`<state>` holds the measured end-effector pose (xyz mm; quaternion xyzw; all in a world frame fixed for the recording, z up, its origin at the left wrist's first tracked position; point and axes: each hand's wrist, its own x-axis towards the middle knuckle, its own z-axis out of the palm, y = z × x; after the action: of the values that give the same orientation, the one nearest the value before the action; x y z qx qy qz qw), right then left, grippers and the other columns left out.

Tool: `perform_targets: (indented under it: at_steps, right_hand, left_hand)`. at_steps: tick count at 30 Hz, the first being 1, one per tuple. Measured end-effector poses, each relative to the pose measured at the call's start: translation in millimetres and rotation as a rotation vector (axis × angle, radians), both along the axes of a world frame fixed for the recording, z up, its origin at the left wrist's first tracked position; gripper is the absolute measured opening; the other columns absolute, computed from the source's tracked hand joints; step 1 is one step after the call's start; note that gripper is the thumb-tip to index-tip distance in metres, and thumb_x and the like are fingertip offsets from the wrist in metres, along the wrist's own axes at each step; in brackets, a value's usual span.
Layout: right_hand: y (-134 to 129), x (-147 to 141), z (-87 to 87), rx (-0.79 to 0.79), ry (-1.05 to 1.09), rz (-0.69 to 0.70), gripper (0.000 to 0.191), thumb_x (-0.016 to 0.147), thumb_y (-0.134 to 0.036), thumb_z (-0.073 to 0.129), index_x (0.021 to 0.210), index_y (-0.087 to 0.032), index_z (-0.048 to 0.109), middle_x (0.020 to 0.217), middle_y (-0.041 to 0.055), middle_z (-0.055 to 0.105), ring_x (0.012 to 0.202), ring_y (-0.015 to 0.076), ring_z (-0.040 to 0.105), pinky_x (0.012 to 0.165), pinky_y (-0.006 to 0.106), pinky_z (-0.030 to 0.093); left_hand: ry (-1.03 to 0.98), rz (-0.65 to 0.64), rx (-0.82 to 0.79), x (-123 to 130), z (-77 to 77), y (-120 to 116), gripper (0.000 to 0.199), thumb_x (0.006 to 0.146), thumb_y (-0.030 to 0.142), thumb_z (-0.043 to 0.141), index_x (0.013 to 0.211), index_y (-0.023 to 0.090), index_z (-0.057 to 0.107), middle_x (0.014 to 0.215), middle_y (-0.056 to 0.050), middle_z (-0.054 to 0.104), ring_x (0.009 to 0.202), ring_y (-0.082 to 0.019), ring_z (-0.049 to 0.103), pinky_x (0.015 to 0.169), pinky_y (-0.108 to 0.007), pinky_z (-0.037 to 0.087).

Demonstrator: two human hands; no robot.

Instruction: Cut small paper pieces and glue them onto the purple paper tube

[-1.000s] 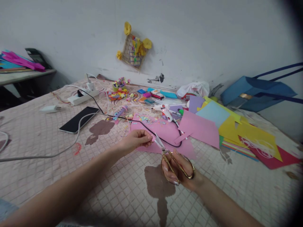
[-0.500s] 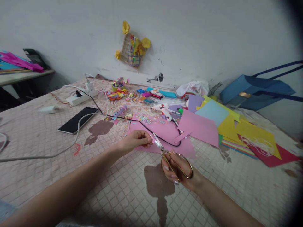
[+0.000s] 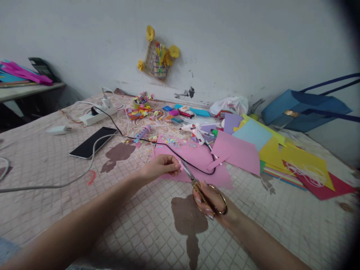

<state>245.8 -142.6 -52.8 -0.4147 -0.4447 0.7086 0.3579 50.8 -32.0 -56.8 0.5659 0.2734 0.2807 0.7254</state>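
Note:
Between the fingertips of my left hand [image 3: 165,165] is a small piece of pink paper [image 3: 180,165], mostly covered by the fingers. My right hand [image 3: 209,200] is closed around gold-handled scissors [image 3: 194,181], thumb and fingers through the loops. Their blades are nearly together and point up and left, with the tips right beside the pink piece. Behind both hands lies a larger pink sheet [image 3: 191,152] scattered with tiny pastel cut bits [image 3: 174,141]. A black cable [image 3: 180,156] crosses this sheet.
A white glue gun [image 3: 195,132] lies beyond the pink sheet. Coloured papers [image 3: 270,150] and a blue bag [image 3: 300,110] are to the right. On the left are a phone [image 3: 94,143], a charger [image 3: 59,129], a power strip [image 3: 95,116] and a grey cable [image 3: 70,183].
The scissor blades have come together from a wider spread, and my right-hand fingers have closed with the loops. Less of the pink piece shows past the left fingertips.

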Motion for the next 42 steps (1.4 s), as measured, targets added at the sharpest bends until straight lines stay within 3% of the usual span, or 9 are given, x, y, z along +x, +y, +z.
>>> perform_targets:
  at_steps: [12, 17, 22, 26, 31, 36, 42]
  right_hand:
    - [-0.8, 0.2, 4.8, 0.089, -0.134, -0.028, 0.045, 0.086, -0.056, 0.040, 0.063, -0.017, 0.046, 0.040, -0.0085, 0.032, 0.035, 0.0053, 0.024, 0.038, 0.021, 0.018]
    - [6.9, 6.3, 7.6, 0.162, -0.193, -0.192, 0.042, 0.084, -0.055, 0.043, 0.064, -0.018, 0.046, 0.041, -0.0081, 0.034, 0.037, 0.0060, 0.027, 0.039, 0.020, 0.021]
    - [16.5, 4.9, 4.8, 0.178, -0.310, -0.373, 0.029, 0.074, -0.045, 0.062, 0.071, -0.018, 0.051, 0.048, -0.0079, 0.039, 0.040, 0.0058, 0.033, 0.039, 0.019, 0.025]
    - [18.5, -2.4, 4.1, 0.220, -0.338, -0.354, 0.025, 0.072, -0.041, 0.064, 0.073, -0.017, 0.055, 0.051, -0.0067, 0.042, 0.042, 0.0064, 0.036, 0.039, 0.019, 0.027]
    - [20.8, -6.1, 0.5, 0.254, -0.431, -0.265, 0.021, 0.075, -0.037, 0.058, 0.067, -0.019, 0.049, 0.048, -0.0076, 0.038, 0.039, 0.0065, 0.034, 0.037, 0.019, 0.025]
    - [34.2, 6.9, -10.0, 0.441, -0.732, -0.323, 0.020, 0.081, -0.036, 0.048, 0.073, -0.018, 0.052, 0.051, -0.0052, 0.044, 0.042, 0.0087, 0.039, 0.040, 0.020, 0.030]
    - [48.0, 35.8, -7.6, 0.549, -1.018, -0.381, 0.025, 0.076, -0.042, 0.057, 0.067, -0.018, 0.056, 0.056, -0.0003, 0.054, 0.051, 0.0132, 0.044, 0.049, 0.024, 0.028]
  left_hand:
    - [0.058, -0.030, -0.027, -3.5, 3.9, 1.5, 0.025, 0.068, 0.031, 0.071, 0.069, 0.011, 0.057, 0.068, -0.001, 0.062, 0.059, -0.007, 0.054, 0.059, -0.021, 0.041]
    - [0.093, 0.003, -0.055, -2.6, -0.1, 1.5, 0.026, 0.067, 0.033, 0.072, 0.071, 0.011, 0.058, 0.069, -0.002, 0.062, 0.058, -0.007, 0.053, 0.058, -0.020, 0.041]
    - [0.144, 0.009, -0.029, 4.2, 0.8, -7.5, 0.027, 0.071, 0.037, 0.068, 0.076, 0.011, 0.062, 0.067, -0.002, 0.062, 0.059, -0.008, 0.054, 0.057, -0.020, 0.041]
    - [0.173, -0.046, -0.016, 12.8, 4.2, -21.3, 0.030, 0.070, 0.041, 0.067, 0.074, 0.011, 0.061, 0.065, -0.001, 0.062, 0.058, -0.008, 0.055, 0.060, -0.023, 0.044]
    - [0.184, -0.034, -0.006, 16.3, 3.6, -27.5, 0.031, 0.070, 0.040, 0.066, 0.073, 0.010, 0.061, 0.063, -0.002, 0.062, 0.057, -0.009, 0.056, 0.059, -0.023, 0.045]
    - [0.190, 0.113, -0.003, 14.3, 3.2, -21.6, 0.028, 0.071, 0.038, 0.066, 0.070, 0.011, 0.060, 0.065, -0.003, 0.064, 0.056, -0.008, 0.055, 0.058, -0.022, 0.044]
    - [0.160, 0.130, -0.059, 13.1, 4.6, -20.6, 0.029, 0.069, 0.038, 0.068, 0.073, 0.011, 0.060, 0.068, -0.003, 0.065, 0.058, -0.009, 0.057, 0.059, -0.022, 0.045]
